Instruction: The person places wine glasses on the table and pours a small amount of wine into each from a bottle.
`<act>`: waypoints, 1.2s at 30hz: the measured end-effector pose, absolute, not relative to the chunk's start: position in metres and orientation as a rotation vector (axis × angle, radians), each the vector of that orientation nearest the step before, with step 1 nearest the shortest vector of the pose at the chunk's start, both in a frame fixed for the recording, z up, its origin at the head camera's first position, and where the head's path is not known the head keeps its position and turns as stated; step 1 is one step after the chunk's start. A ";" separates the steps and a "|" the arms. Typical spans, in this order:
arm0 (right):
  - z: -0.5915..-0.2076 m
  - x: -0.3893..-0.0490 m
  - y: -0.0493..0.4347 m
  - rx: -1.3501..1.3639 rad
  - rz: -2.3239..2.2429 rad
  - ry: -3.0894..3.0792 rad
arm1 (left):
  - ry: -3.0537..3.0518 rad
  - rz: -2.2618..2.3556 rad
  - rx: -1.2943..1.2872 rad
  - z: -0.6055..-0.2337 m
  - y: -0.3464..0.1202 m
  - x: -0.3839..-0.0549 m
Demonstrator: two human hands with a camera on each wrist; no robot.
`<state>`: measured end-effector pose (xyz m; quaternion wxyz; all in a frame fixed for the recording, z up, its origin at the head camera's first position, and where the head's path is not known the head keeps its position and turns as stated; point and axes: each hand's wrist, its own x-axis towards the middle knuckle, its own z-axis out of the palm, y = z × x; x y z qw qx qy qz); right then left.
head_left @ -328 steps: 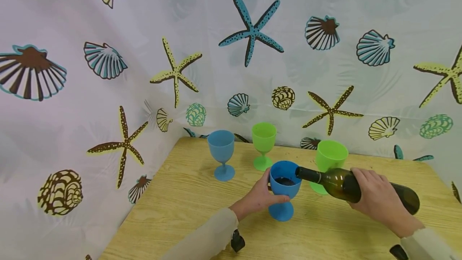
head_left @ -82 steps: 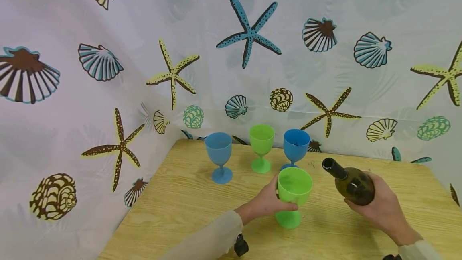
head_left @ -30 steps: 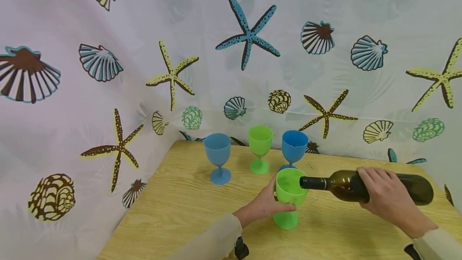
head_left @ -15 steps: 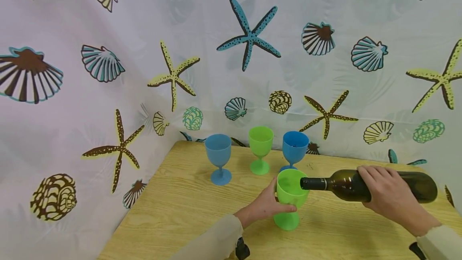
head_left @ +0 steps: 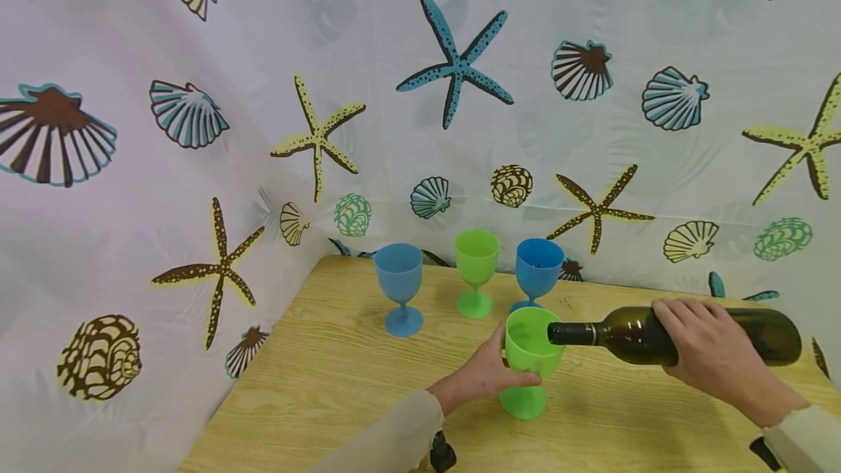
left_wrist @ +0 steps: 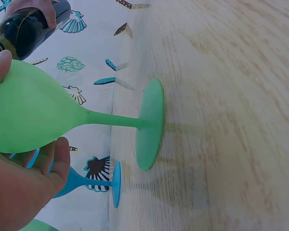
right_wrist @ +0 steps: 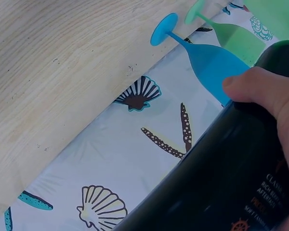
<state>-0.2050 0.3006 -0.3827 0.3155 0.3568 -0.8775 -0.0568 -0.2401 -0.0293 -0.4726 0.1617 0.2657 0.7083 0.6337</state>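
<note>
My left hand (head_left: 482,373) grips the bowl of a green goblet (head_left: 531,358) from its left side, fingers behind and thumb in front. The goblet is upright and its foot appears to rest on the table; no dark liquid shows inside it. A dark green wine bottle (head_left: 636,334) lies almost level in the air, held round its body by my right hand (head_left: 712,349). Its mouth is over the goblet's right rim, and I cannot make out any stream. In the right wrist view the bottle's body (right_wrist: 197,178) fills the lower right, with small print on it.
Behind stand a light blue goblet (head_left: 399,276), another green goblet (head_left: 477,260) and a darker blue goblet (head_left: 539,272) with dark specks inside. The wooden table (head_left: 328,378) ends at a hanging curtain (head_left: 394,152) printed with shells and starfish.
Earlier my left hand held the darker blue goblet, dark liquid inside; that now stands at the back. The green goblet came forward from the right, and the bottle swung from raised to nearly level.
</note>
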 end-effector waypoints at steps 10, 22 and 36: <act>-0.376 -0.205 0.301 0.972 -0.180 -2.287 | 2.042 1.797 0.745 -0.472 -0.029 -0.240; -0.372 -0.206 0.301 0.998 -0.222 -2.270 | 2.062 1.786 0.743 -0.474 -0.028 -0.240; -0.366 -0.207 0.299 1.011 -0.246 -2.279 | 2.069 1.789 0.750 -0.475 -0.028 -0.241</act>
